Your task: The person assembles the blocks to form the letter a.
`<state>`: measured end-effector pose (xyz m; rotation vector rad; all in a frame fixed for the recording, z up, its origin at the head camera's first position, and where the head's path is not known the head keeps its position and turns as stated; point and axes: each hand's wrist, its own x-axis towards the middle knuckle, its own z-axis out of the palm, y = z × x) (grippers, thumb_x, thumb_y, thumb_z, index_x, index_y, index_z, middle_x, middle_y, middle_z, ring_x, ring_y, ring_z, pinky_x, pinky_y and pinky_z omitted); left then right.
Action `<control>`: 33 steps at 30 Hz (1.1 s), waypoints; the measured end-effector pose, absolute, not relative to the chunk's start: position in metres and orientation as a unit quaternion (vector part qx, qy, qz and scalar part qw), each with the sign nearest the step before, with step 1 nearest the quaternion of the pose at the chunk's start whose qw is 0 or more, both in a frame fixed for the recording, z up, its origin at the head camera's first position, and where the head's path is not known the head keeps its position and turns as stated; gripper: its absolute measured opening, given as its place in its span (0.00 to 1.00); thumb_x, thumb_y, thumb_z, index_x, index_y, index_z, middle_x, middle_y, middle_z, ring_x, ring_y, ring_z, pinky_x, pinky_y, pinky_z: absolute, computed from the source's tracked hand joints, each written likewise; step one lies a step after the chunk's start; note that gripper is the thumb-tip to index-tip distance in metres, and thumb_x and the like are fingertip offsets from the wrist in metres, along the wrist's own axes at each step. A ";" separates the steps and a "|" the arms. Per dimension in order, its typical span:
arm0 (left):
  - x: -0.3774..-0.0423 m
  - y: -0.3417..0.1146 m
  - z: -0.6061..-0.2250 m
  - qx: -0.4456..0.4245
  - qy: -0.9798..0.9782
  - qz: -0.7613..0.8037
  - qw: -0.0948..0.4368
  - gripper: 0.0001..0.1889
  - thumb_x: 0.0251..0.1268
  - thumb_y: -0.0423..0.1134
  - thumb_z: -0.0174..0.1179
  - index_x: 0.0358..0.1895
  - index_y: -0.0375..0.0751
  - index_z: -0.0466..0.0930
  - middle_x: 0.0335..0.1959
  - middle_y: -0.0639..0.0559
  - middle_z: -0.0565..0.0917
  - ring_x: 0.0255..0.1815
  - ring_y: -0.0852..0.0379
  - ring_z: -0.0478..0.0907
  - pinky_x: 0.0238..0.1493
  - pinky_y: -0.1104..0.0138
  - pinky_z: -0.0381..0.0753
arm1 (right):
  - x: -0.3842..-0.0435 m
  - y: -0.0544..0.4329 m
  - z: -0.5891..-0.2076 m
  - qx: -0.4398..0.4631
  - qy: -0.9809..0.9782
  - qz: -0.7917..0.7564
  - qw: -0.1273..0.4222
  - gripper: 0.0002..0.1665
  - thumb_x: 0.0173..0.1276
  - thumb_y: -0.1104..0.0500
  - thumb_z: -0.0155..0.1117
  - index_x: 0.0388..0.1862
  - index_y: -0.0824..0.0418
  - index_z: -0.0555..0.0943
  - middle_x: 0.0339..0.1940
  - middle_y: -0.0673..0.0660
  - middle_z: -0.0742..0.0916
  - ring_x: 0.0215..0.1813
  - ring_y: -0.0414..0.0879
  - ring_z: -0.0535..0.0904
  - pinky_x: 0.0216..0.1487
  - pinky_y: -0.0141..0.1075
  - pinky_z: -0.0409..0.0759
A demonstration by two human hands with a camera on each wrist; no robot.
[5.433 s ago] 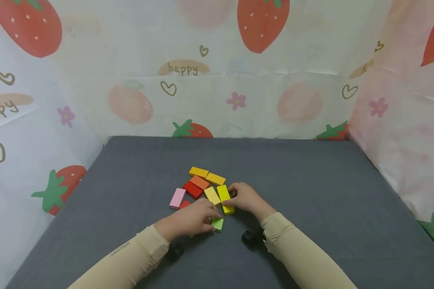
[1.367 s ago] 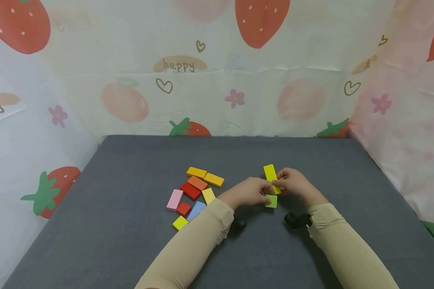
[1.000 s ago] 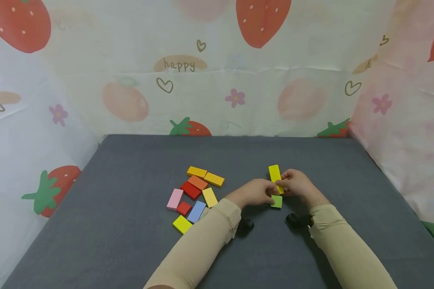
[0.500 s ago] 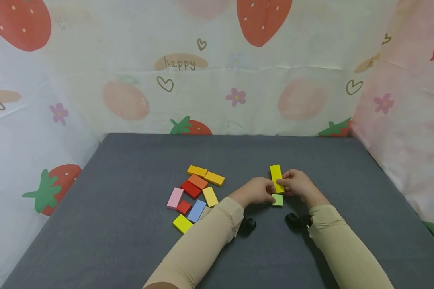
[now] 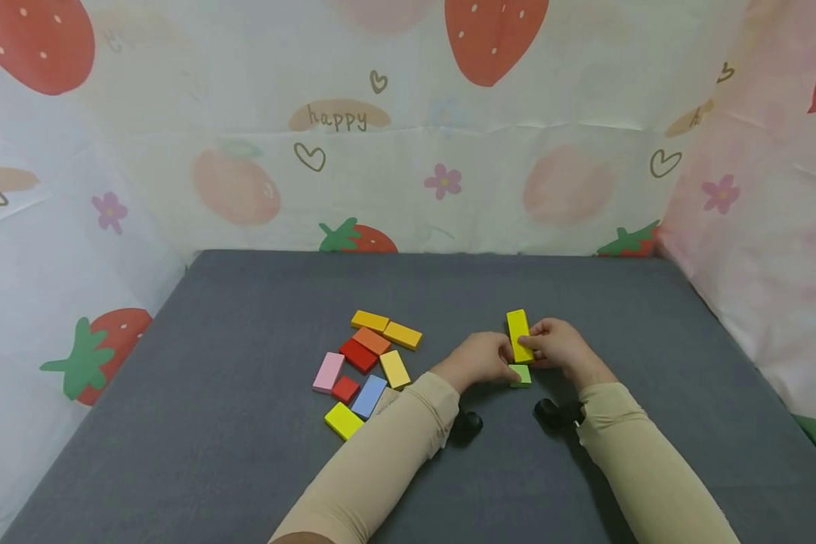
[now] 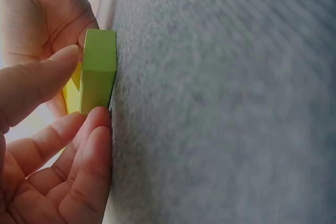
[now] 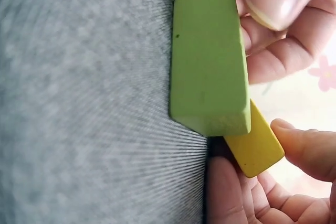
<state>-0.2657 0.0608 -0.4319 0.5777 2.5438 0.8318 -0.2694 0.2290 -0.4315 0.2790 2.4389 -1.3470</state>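
Observation:
On the table's right half, a yellow rectangular block lies flat with its near end by a smaller light green block. My right hand pinches the yellow block from the right, thumb on top. From the left, my left hand holds the green block by its edge. In the left wrist view the thumb touches the green block's upper face and the fingertips its side. The right wrist view has the green block in front, partly covering the yellow block.
Left of my hands lies a loose group of blocks: two orange-yellow, one orange, two red, a pink, a blue, a pale yellow and a yellow. My left sleeve partly covers a beige one.
Earlier both hands were at the block group; they have moved right with the yellow and green blocks. In the last second the two blocks shifted only slightly and now sit closer together.

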 end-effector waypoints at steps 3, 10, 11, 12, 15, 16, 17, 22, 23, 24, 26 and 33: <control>-0.265 0.060 -0.431 0.202 0.914 0.289 0.201 0.14 0.55 0.46 0.72 0.41 0.45 0.82 0.36 0.55 0.82 0.31 0.61 0.75 0.33 0.71 0.74 | -0.270 0.228 -0.430 0.098 0.862 -0.468 0.171 0.17 0.73 0.57 0.58 0.50 0.69 0.71 0.47 0.63 0.78 0.39 0.47 0.79 0.44 0.40 0.85; -0.264 0.059 -0.430 0.200 0.915 0.285 0.205 0.09 0.56 0.45 0.71 0.36 0.46 0.86 0.31 0.56 0.83 0.27 0.61 0.75 0.29 0.72 0.73 | -0.269 0.227 -0.429 0.085 0.887 -0.420 0.173 0.15 0.71 0.54 0.60 0.45 0.65 0.75 0.41 0.58 0.79 0.38 0.46 0.77 0.35 0.34 0.77; -0.263 0.059 -0.430 0.200 0.915 0.284 0.206 0.10 0.55 0.45 0.71 0.36 0.46 0.86 0.32 0.56 0.84 0.27 0.61 0.75 0.29 0.72 0.73 | -0.269 0.227 -0.429 0.082 0.889 -0.415 0.175 0.15 0.71 0.54 0.61 0.44 0.65 0.75 0.40 0.57 0.79 0.37 0.46 0.77 0.34 0.33 0.76; -0.263 0.059 -0.430 0.200 0.915 0.284 0.206 0.10 0.55 0.45 0.72 0.37 0.45 0.86 0.33 0.57 0.84 0.28 0.61 0.75 0.30 0.73 0.73 | -0.269 0.227 -0.429 0.081 0.890 -0.413 0.177 0.14 0.71 0.53 0.61 0.44 0.64 0.75 0.39 0.56 0.79 0.36 0.46 0.76 0.33 0.33 0.74; -0.262 0.061 -0.429 0.195 0.917 0.280 0.208 0.11 0.54 0.46 0.72 0.37 0.46 0.86 0.33 0.57 0.84 0.28 0.62 0.75 0.30 0.73 0.74 | -0.268 0.228 -0.429 0.080 0.888 -0.411 0.188 0.14 0.71 0.53 0.61 0.43 0.64 0.75 0.37 0.55 0.79 0.33 0.45 0.74 0.32 0.33 0.71; -0.262 0.062 -0.429 0.196 0.917 0.277 0.209 0.11 0.54 0.46 0.72 0.36 0.46 0.85 0.32 0.57 0.83 0.28 0.62 0.74 0.30 0.73 0.73 | -0.268 0.229 -0.429 0.079 0.888 -0.411 0.191 0.14 0.71 0.53 0.61 0.43 0.64 0.75 0.37 0.55 0.79 0.33 0.45 0.74 0.32 0.34 0.71; -0.261 0.063 -0.429 0.197 0.918 0.274 0.208 0.11 0.54 0.47 0.72 0.35 0.46 0.85 0.31 0.57 0.83 0.27 0.62 0.74 0.29 0.73 0.73 | -0.269 0.230 -0.429 0.078 0.888 -0.410 0.194 0.14 0.71 0.53 0.61 0.43 0.64 0.75 0.37 0.55 0.79 0.33 0.45 0.74 0.33 0.34 0.71; -0.260 0.066 -0.430 0.201 0.921 0.262 0.206 0.12 0.54 0.49 0.72 0.28 0.48 0.80 0.24 0.57 0.78 0.24 0.61 0.71 0.26 0.73 0.70 | -0.269 0.233 -0.428 0.071 0.889 -0.403 0.204 0.14 0.70 0.53 0.62 0.40 0.64 0.76 0.38 0.55 0.80 0.37 0.47 0.77 0.35 0.34 0.75; -0.260 0.066 -0.431 0.200 0.922 0.262 0.205 0.12 0.54 0.49 0.72 0.27 0.48 0.80 0.23 0.58 0.78 0.24 0.61 0.71 0.26 0.73 0.70 | -0.269 0.234 -0.428 0.069 0.889 -0.403 0.205 0.14 0.70 0.53 0.62 0.39 0.63 0.76 0.37 0.55 0.80 0.37 0.47 0.77 0.35 0.34 0.76; -0.260 0.067 -0.431 0.200 0.922 0.262 0.204 0.12 0.54 0.49 0.72 0.27 0.48 0.80 0.23 0.58 0.77 0.24 0.61 0.71 0.26 0.73 0.70 | -0.269 0.234 -0.429 0.069 0.889 -0.403 0.206 0.14 0.70 0.53 0.62 0.38 0.63 0.76 0.36 0.55 0.80 0.36 0.47 0.77 0.35 0.35 0.76; -0.260 0.067 -0.433 0.199 0.922 0.261 0.204 0.12 0.54 0.49 0.72 0.26 0.49 0.79 0.23 0.58 0.77 0.23 0.61 0.71 0.25 0.73 0.70 | -0.268 0.235 -0.429 0.069 0.888 -0.404 0.208 0.14 0.70 0.53 0.63 0.36 0.63 0.76 0.35 0.55 0.81 0.35 0.46 0.78 0.34 0.35 0.78; -0.257 0.068 -0.432 0.200 0.923 0.259 0.204 0.13 0.54 0.49 0.72 0.25 0.48 0.78 0.21 0.58 0.75 0.22 0.61 0.70 0.24 0.72 0.69 | -0.268 0.235 -0.426 0.063 0.889 -0.395 0.223 0.13 0.69 0.53 0.63 0.35 0.63 0.78 0.34 0.55 0.82 0.35 0.46 0.80 0.35 0.35 0.80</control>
